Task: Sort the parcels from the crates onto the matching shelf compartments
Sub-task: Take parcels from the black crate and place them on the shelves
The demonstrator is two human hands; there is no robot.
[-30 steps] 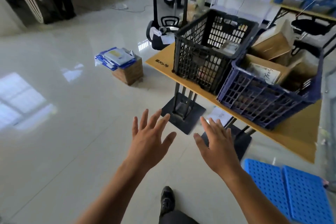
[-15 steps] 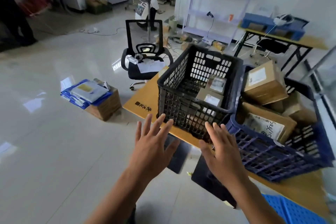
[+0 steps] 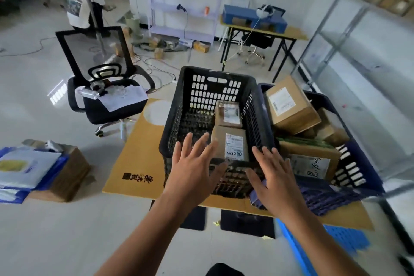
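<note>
two hands are out over the near rim of the black crate (image 3: 186, 105), your left hand (image 3: 192, 172) and your right hand (image 3: 272, 179) side by side, palms down. the fingers (image 3: 190, 143) on both are straight and spread, and they hold nothing.

the near parcel (image 3: 233, 145) lies label-up in the right half of that crate, close against its near wall, straight ahead in the gap between your hands and below them. its long axis runs away from you, front to back. a second parcel (image 3: 228, 113) lies just behind it. your left fingertips sit at the near parcel's left edge in this view; i cannot tell whether they touch it. your right fingertips sit over the crate's near right corner, just beside the parcel's right edge, so the left looks slightly nearer.

the blue crate (image 3: 354, 163) stands touching the black one on your right, on the same surface (image 3: 139, 141), piled with more boxes. my judgement: close in from both long sides.
</note>
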